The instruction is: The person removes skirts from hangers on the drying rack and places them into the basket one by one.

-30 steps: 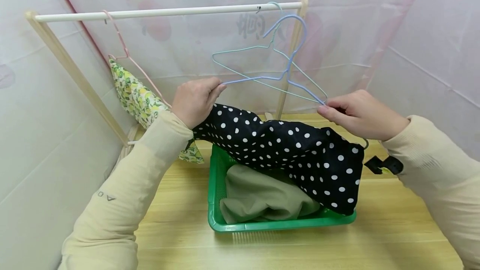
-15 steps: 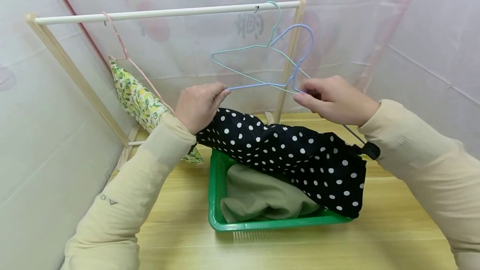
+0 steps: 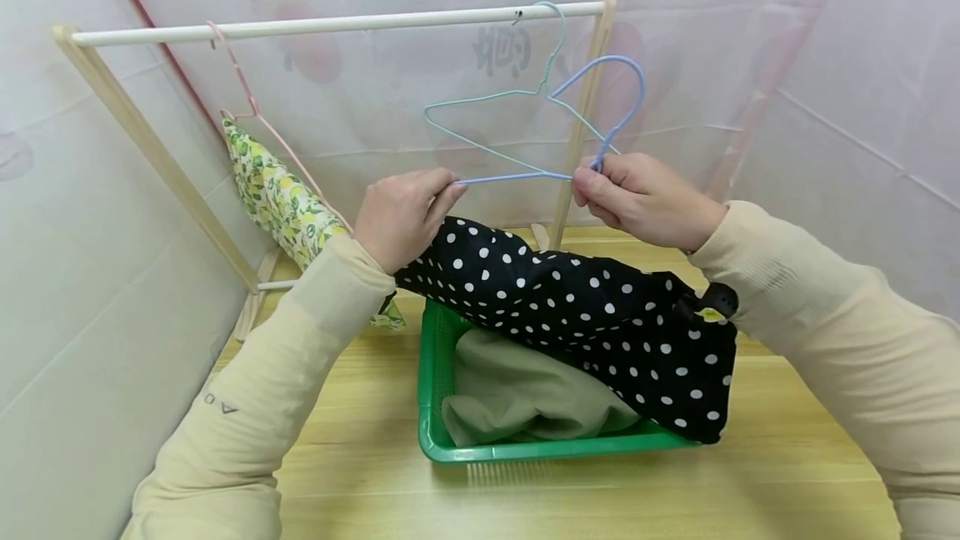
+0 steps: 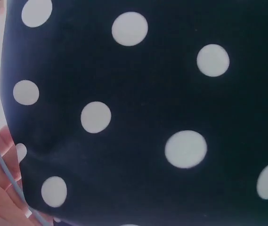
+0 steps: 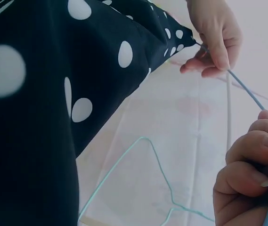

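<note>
The left hand (image 3: 401, 215) pinches the left side of the blue hanger (image 3: 502, 179); the right hand (image 3: 637, 198) grips its neck: 2 holds, likely to steady the spotted cloth (image 3: 558, 302).

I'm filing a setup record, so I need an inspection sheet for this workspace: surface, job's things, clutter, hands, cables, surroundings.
Surface: pale yellow wood-grain tabletop, bearing a green plastic basket that holds crumpled olive fabric.
Job's things: thin blue hanger held up above the tabletop; black fabric with white dots below it, attachment unclear.
Clutter: nothing seen.
Hands: left hand pinches one hanger arm; right hand grips near the hook's base.
Cables: nothing seen.
Surroundings: wooden rack with white rod, carrying a thin mint-green hanger and a thin pink hanger with yellow-green printed fabric; pale walls.
</note>
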Tool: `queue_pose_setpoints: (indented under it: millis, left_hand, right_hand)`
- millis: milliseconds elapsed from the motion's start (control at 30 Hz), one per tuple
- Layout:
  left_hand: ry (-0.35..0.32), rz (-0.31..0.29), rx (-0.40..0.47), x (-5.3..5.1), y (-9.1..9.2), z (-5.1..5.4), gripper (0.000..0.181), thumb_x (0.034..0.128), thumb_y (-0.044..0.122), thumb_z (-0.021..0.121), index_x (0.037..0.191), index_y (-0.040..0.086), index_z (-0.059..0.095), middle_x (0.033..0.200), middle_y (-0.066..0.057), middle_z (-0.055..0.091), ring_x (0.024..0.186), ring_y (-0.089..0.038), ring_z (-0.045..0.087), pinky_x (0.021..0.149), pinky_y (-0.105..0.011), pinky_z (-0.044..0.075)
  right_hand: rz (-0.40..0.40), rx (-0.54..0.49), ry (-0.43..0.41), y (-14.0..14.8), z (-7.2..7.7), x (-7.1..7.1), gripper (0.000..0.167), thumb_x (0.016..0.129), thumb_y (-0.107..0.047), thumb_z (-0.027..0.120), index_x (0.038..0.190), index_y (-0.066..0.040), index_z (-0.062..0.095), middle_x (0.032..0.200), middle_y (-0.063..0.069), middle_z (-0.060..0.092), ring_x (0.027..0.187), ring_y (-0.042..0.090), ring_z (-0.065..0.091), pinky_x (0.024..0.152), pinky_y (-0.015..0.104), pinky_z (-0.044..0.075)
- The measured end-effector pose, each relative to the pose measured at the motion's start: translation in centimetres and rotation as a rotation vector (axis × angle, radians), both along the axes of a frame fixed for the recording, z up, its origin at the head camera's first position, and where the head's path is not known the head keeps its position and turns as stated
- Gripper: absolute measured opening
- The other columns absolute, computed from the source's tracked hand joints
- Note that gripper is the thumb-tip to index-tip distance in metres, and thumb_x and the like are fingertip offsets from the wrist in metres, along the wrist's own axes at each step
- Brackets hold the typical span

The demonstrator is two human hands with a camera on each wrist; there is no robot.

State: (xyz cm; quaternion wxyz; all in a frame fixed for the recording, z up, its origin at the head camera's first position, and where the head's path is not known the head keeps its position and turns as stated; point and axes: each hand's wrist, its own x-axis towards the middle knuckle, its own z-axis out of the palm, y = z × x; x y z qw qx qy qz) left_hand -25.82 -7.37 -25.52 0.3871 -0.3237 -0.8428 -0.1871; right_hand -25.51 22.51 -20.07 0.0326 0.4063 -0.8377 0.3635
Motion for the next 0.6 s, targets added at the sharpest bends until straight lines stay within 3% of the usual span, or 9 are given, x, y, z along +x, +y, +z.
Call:
queue_pose_setpoints:
  millis: [233, 600]
  left_hand:
    - [-0.043, -0.031, 0.047, -0.1, -0.9, -0.2, 0.022, 0.1005, 0.021, 0.052, 0.098, 0.004, 0.067, 0.076, -0.004, 0.059, 0.064, -0.018, 0.049, 0.058, -0.034, 0.041]
    - [-0.11, 0.012, 0.118, -0.1, -1.8, -1.1, 0.031, 0.1001, 0.023, 0.052, 0.118, -0.002, 0.059, 0.1, -0.014, 0.063, 0.08, -0.024, 0.056, 0.073, -0.039, 0.049]
  right_hand:
    - [-0.034, -0.025, 0.02, 0.6, 0.0, 0.1, 0.031, 0.105, -0.018, 0.04, 0.083, -0.005, 0.058, 0.057, 0.005, 0.045, 0.049, 0.015, 0.039, 0.044, 0.028, 0.032]
    - [-0.049, -0.047, 0.074, 2.0, -0.2, -0.2, 0.03, 0.104, -0.016, 0.041, 0.084, -0.005, 0.06, 0.055, 0.005, 0.045, 0.048, 0.014, 0.038, 0.045, 0.028, 0.032]
